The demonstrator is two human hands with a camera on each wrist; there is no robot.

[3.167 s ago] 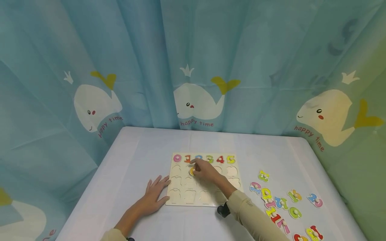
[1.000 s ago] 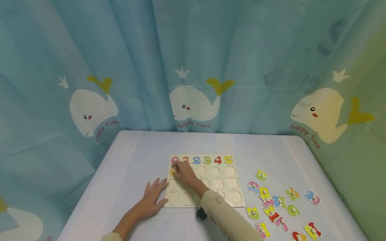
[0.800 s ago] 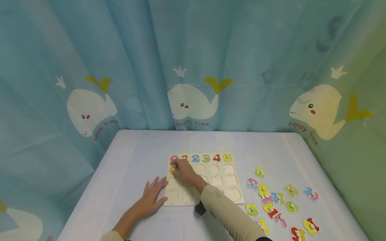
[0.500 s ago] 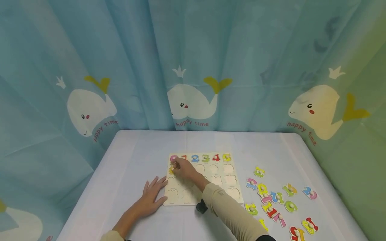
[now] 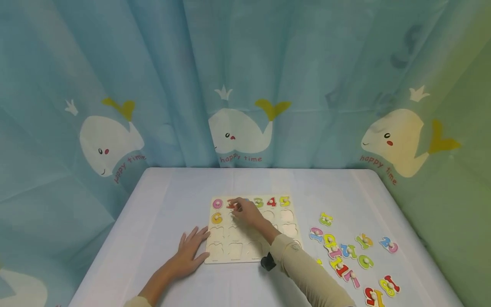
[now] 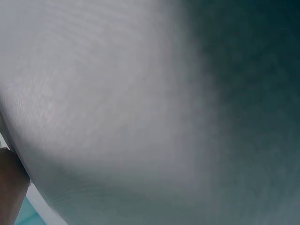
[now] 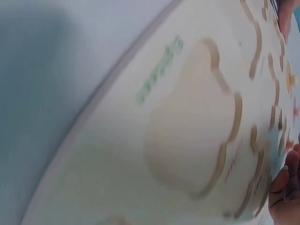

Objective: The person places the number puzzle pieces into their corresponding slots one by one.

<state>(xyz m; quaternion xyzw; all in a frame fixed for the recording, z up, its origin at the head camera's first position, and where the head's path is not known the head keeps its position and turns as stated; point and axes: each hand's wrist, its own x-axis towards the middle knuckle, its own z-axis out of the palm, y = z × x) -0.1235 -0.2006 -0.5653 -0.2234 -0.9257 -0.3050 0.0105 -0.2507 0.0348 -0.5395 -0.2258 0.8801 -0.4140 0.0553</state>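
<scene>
A cream number puzzle board (image 5: pixel 226 260) lies on the white table, with knobbed pieces 0 (image 5: pixel 217 204) to 5 (image 5: pixel 284 201) along its top row. An orange 6 (image 5: pixel 216 218) sits in the first slot of the second row. My right hand (image 5: pixel 247 212) is over the board just right of the 6, fingers loosely bent, nothing visible between them. It partly covers the 1 and 2. In the right wrist view, fingertips of my right hand (image 7: pixel 285 192) show at the right edge. My left hand (image 5: pixel 188 252) rests spread on the table, fingertips at the board's left edge.
Loose coloured number pieces lie right of the board, including a green one (image 5: pixel 365 262), a red and orange 15 (image 5: pixel 373 296) and a blue and pink one (image 5: pixel 389 244). My right sleeve (image 5: pixel 307 273) hides part of them. A blue whale curtain (image 5: pixel 245 85) hangs behind.
My right hand carried the orange 6 leftward into the first slot of the second row, let it go, then moved right. My left hand stays by the board. The head view has shifted slightly.
</scene>
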